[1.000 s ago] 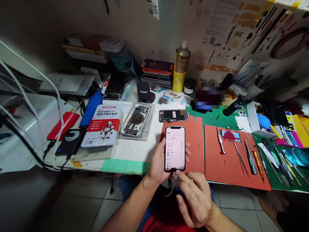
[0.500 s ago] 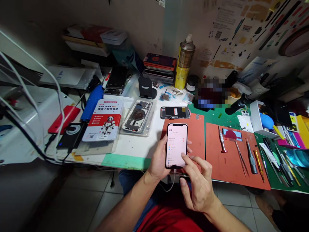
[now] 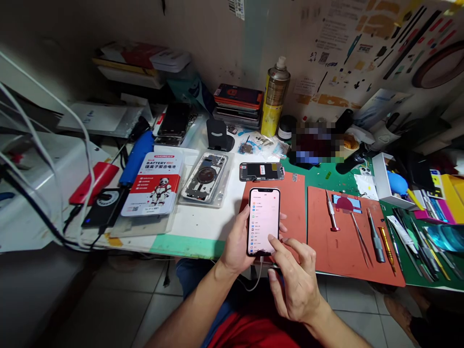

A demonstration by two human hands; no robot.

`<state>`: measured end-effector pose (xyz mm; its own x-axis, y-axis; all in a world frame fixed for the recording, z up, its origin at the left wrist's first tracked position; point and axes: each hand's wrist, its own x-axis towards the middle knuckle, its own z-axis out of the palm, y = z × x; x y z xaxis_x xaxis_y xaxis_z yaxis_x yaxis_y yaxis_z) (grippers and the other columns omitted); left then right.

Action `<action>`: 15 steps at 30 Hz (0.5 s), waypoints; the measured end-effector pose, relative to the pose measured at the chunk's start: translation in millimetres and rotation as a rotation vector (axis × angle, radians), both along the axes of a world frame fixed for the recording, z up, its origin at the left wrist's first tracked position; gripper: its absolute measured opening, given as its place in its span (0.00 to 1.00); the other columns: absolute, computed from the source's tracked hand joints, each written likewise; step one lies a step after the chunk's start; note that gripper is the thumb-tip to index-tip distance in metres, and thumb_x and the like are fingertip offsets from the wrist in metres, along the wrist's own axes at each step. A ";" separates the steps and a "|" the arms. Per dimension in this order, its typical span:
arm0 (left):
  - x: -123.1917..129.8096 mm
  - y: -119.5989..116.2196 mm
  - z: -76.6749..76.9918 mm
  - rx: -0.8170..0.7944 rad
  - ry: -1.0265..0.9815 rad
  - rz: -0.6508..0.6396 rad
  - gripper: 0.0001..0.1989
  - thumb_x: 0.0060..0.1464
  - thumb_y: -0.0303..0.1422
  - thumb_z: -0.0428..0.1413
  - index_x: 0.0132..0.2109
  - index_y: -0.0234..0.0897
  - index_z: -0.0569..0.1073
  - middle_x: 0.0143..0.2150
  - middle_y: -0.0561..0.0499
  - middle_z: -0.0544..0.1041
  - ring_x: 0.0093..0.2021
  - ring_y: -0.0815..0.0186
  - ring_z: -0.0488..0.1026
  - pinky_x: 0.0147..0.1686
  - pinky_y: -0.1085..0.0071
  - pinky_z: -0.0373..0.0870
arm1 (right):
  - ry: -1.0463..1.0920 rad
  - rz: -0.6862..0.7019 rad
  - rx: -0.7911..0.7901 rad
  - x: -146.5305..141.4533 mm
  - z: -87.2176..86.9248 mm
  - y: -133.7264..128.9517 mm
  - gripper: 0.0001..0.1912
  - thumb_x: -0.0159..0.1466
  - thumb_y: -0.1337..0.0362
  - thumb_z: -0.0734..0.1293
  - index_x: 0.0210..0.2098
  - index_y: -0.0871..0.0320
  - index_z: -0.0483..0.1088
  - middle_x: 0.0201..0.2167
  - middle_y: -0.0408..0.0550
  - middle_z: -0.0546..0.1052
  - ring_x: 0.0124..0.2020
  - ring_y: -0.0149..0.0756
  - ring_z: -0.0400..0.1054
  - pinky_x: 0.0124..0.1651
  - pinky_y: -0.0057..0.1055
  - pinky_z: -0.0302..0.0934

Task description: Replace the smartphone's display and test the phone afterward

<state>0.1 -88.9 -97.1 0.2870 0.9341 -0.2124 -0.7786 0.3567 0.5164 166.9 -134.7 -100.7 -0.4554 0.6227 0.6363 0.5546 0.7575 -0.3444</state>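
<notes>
A lit phone showing a list on a pale screen is upright in my left hand, whose fingers wrap round its back and show at its right edge. A white cable hangs from the phone's bottom end. My right hand holds nothing; its index fingertip is at the lower right of the screen and its fingers are apart. Behind the phone lies a separate screen part, at the top edge of an orange mat. An opened phone housing rests in a clear tray to the left.
A battery box, a blue-handled tool and a red device are on the left. A spray can stands at the back. Tweezers and screwdrivers lie on the right orange mat. A person's foot shows at the lower right.
The list on the phone's screen has scrolled up. My right index finger has moved slightly down and left on the screen. The whole view has shifted a little.
</notes>
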 end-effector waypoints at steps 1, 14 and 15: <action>0.2 0.1 0.8 -0.002 0.002 0.007 0.33 0.72 0.53 0.44 0.55 0.28 0.81 0.44 0.36 0.83 0.41 0.55 0.80 0.44 0.62 0.77 | 0.001 0.000 0.001 -0.3 1.2 0.2 0.21 0.66 0.74 0.66 0.59 0.69 0.70 0.61 0.66 0.78 0.59 0.56 0.67 0.57 0.50 0.62; 0.5 0.0 4.1 -0.038 0.000 0.023 0.31 0.70 0.53 0.48 0.55 0.28 0.80 0.48 0.34 0.83 0.41 0.53 0.81 0.43 0.61 0.78 | -0.003 0.019 0.027 -3.6 11.9 7.1 0.15 0.66 0.70 0.65 0.53 0.63 0.73 0.55 0.58 0.83 0.54 0.51 0.71 0.54 0.47 0.62; 0.5 0.0 3.9 -0.033 -0.002 0.015 0.32 0.71 0.53 0.47 0.55 0.27 0.80 0.46 0.34 0.83 0.41 0.53 0.81 0.43 0.61 0.78 | -0.011 0.009 0.028 -3.4 10.7 7.2 0.17 0.66 0.71 0.65 0.54 0.64 0.72 0.56 0.58 0.82 0.55 0.51 0.71 0.54 0.47 0.62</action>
<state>0.5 -88.9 -93.2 0.2737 0.9306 -0.2430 -0.7850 0.3621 0.5026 163.5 -127.5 -90.0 -0.4678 0.6008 0.6482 0.5514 0.7716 -0.3172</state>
